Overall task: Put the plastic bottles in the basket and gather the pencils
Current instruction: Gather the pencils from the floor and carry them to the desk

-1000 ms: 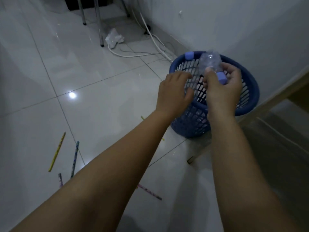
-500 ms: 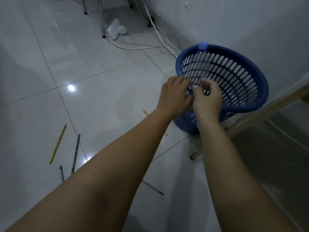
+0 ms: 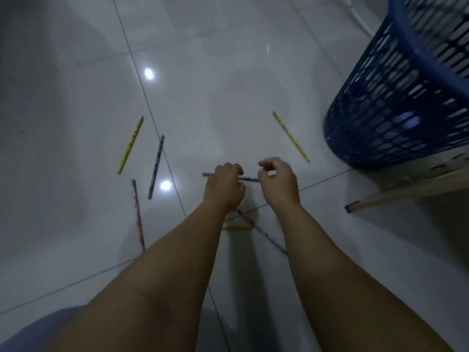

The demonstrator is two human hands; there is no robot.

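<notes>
Pencil lies crosswise (left-right) under left hand.

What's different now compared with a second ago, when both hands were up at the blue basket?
The bottle was let go into the basket. Both hands dropped to the floor: the left hand is at a dark blue pencil, and whether it grips is unclear; the right hand is beside it, fingers curled. The other scattered pencils lie unmoved.

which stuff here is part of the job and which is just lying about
Part of the job:
- blue basket
- dark pencil at the left hand, right hand beside it
- two yellow pencils
- blue pencil
- pink patterned pencil

Lying about:
- wooden strip
- white cable
</notes>
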